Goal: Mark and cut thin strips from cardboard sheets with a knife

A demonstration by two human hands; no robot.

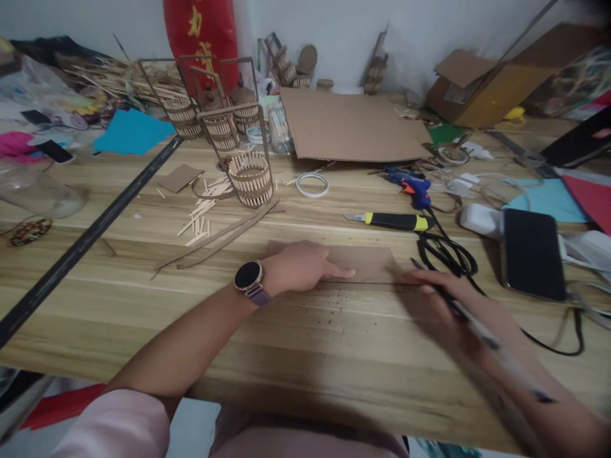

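A narrow piece of brown cardboard [365,259] lies flat on the wooden table in front of me. My left hand [300,264] presses on its left half, with a finger stretched to the right along the surface; the other fingers are partly hidden. At the cardboard's right end, my right hand [477,318] grips a pen [478,331], its dark tip pointing up and left. Motion blurs the pen and the right hand. Dark specks [334,312] are scattered on the table just below the cardboard.
Beyond the cardboard lies a utility knife [391,221] with its blade exposed. A blue glue gun [415,189], tape roll [312,184] and stick basket [251,178] stand farther back. Rightward are a phone [532,254] and black cable [446,254]. Cardboard strips [219,238] lie left.
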